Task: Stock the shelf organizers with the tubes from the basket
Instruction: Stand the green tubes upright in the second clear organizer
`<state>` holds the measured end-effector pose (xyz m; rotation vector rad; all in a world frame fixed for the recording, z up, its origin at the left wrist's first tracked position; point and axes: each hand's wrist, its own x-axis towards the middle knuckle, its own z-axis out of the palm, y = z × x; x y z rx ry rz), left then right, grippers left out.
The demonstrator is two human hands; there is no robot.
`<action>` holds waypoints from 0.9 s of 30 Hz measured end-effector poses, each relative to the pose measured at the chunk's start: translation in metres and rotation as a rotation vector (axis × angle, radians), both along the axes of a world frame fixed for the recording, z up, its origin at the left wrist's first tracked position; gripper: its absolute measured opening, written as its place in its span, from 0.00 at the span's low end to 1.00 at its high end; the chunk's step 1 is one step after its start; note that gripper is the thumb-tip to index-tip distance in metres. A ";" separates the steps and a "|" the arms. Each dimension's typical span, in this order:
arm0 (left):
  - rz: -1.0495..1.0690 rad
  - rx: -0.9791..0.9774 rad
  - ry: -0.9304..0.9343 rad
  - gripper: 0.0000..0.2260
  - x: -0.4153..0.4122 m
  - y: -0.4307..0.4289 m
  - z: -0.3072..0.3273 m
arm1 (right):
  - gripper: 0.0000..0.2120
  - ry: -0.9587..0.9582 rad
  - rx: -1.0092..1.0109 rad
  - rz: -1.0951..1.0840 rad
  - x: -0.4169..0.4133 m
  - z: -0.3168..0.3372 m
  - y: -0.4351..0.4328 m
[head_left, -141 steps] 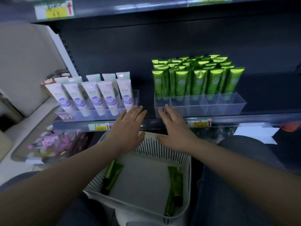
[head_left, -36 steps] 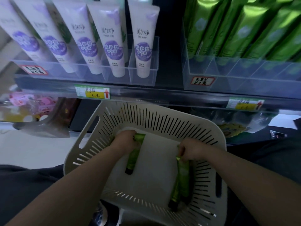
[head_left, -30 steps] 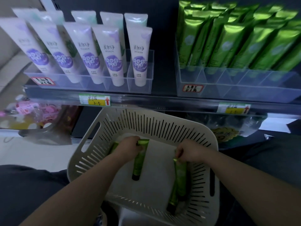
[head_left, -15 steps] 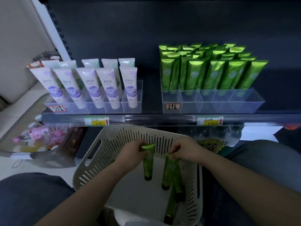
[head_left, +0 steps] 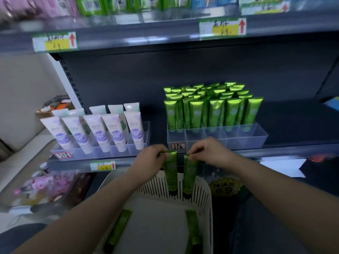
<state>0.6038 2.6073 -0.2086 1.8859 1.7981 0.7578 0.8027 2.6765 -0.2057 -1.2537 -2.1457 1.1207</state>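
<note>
Head view: the left hand (head_left: 150, 162) pinches the crimped top of one green tube (head_left: 170, 173) and the right hand (head_left: 209, 153) pinches a second tube (head_left: 189, 175) the same way. Both tubes hang cap-down, just beside each other, above the far wall of the white basket (head_left: 152, 187) and in front of the shelf edge (head_left: 275, 151). Two more tubes lie in the basket, one at its left (head_left: 119, 230) and one at its right (head_left: 193, 230). The likeliest trouble comes from that thin fingertip hold. A hanging tube can swing, so its cap could catch the shelf edge or the front wall of the clear organizer (head_left: 253, 136) and pull free. The two tubes could also knock together, since the hands are so close. The standing green tubes (head_left: 214, 110) are packed in rows behind the front cells, which look empty. Going in too deep could tip the nearest row backward. A tube set down at a slant in a wide cell may lean or fall over. There is plenty of height under the upper shelf (head_left: 146, 37), so lifting over the organizer's wall looks easy. A dark gap separates this organizer from the tray of white and purple tubes (head_left: 99, 131) on the left, and bare shelf lies to the right.
</note>
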 end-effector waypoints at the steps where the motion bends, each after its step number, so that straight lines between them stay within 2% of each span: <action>1: -0.003 0.023 0.014 0.06 0.003 0.003 0.007 | 0.07 0.024 0.007 -0.003 0.003 0.005 0.003; 7: -0.055 0.137 0.114 0.08 0.017 0.024 0.046 | 0.03 0.069 0.098 -0.015 0.013 0.037 0.023; 17: -0.008 0.270 0.060 0.07 0.020 0.064 0.103 | 0.03 0.105 0.285 -0.017 0.014 0.094 0.062; 27: 0.078 0.396 0.130 0.07 0.016 0.103 0.110 | 0.03 0.093 0.433 -0.050 0.006 0.106 0.095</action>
